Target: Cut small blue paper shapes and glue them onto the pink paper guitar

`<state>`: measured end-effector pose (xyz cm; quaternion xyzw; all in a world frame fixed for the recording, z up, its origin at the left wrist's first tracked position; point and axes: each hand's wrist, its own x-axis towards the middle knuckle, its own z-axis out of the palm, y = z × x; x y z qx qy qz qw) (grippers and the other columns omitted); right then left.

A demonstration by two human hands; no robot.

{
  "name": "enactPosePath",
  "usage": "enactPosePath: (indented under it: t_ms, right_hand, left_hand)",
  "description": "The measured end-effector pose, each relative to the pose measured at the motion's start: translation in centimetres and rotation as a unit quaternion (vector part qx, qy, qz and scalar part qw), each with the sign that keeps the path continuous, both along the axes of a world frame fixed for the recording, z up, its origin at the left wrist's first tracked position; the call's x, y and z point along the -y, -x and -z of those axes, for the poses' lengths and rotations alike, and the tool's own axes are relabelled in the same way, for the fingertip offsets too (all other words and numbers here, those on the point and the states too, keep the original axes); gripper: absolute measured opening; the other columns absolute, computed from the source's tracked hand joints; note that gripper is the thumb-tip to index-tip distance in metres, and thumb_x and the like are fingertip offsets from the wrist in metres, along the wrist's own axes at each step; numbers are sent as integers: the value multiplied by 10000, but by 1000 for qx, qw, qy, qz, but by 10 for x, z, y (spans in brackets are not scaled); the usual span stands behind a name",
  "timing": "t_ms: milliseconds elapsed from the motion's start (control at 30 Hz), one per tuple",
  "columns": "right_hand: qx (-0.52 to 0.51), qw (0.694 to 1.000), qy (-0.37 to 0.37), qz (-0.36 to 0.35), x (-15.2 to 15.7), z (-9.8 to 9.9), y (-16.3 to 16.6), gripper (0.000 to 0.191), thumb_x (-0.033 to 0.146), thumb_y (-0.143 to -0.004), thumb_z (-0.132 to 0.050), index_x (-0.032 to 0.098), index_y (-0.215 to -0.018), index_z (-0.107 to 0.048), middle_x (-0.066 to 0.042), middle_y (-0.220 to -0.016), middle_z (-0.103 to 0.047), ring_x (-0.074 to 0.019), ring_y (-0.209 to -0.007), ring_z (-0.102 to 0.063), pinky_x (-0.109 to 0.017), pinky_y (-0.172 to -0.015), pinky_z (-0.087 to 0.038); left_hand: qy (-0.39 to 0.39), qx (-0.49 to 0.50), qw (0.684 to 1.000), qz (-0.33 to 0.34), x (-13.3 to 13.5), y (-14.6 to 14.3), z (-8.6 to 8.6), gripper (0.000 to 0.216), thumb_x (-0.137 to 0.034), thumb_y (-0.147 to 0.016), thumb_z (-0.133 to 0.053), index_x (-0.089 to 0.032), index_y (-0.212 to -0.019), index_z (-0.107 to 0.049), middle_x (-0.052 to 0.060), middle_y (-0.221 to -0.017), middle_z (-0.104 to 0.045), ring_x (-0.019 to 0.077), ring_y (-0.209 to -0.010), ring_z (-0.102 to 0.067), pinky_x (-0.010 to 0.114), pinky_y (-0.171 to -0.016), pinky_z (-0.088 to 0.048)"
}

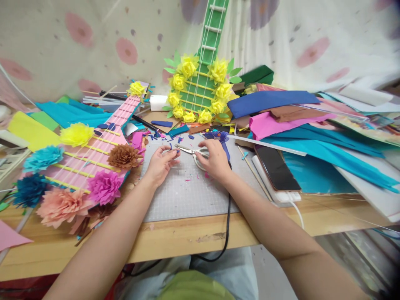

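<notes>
My right hand (214, 156) grips a pair of scissors (186, 150), whose blades point left toward my other hand. Between the thumb and fingers of my left hand (161, 165) is a small piece of dark blue paper (177, 151). Both hands are above a grey cutting mat (187, 204) sprinkled with tiny pink and blue scraps. Just behind my right hand lies a blue glue gun (222, 137) with a long white glue stick in its back. Its black cord runs down over the table edge.
At left lies a pink paper guitar (79, 166) with colourful paper flowers. A green guitar (203, 79) ringed by yellow flowers leans at the back. To the right are a phone (276, 167), thin sticks (254, 173) and piled coloured paper (312, 137). Blue strips (178, 131) lie behind the mat.
</notes>
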<state>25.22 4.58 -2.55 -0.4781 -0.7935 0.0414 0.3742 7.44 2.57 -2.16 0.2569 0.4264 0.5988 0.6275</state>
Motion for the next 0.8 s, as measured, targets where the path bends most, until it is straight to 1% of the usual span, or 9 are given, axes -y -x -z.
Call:
enactPosePath:
  t_ms: [33,100,200,367,600,800]
  right_hand:
    - [-21,1000,-7,-21,2,-1,3,88,259,-807,-551,189,-858,-568,-67,-880,-608,-207,-888,-530,-342,-811,-408]
    - [-55,997,-3,-59,5,-1,8,95,291,-830,-549,206,-838,-592,-46,-853,-613,-187,-872,-539,-331,-808,-412]
    - [-78,993,15,-82,8,2,16,136,324,-802,-600,215,-882,-612,-41,-872,-611,-182,-877,-549,-332,-806,-418]
    - [-76,994,19,-78,7,6,21,110,295,-807,-597,209,-870,-625,-44,-859,-608,-186,-891,-548,-337,-808,-417]
    - [-54,996,11,-67,7,7,20,99,291,-815,-586,203,-821,-630,-44,-846,-616,-186,-872,-547,-335,-803,-408]
    - [-58,996,40,-62,6,6,20,102,289,-815,-585,206,-768,-619,-36,-809,-618,-178,-844,-556,-337,-806,-406]
  left_hand:
    - [-1,-6,1000,11,1,-1,0,265,-39,-665,-643,-156,-835,-477,14,-734,-671,102,-668,-647,166,-532,-507]
    - [-4,-17,999,35,2,-4,0,289,-38,-654,-657,-154,-844,-472,13,-712,-670,110,-660,-648,184,-545,-515]
    - [-15,-29,998,58,3,-6,0,330,-43,-630,-686,-155,-844,-461,7,-709,-671,115,-645,-647,196,-546,-516]
    - [-22,-36,997,66,2,-8,2,360,-57,-601,-718,-157,-823,-453,-10,-691,-661,107,-621,-639,204,-558,-518]
    - [-25,-44,996,68,1,-9,3,382,-85,-582,-745,-160,-810,-448,-20,-677,-653,106,-620,-639,203,-562,-515]
    - [-35,-52,995,72,1,-9,3,377,-121,-577,-760,-152,-802,-459,-3,-669,-650,126,-637,-646,208,-553,-512]
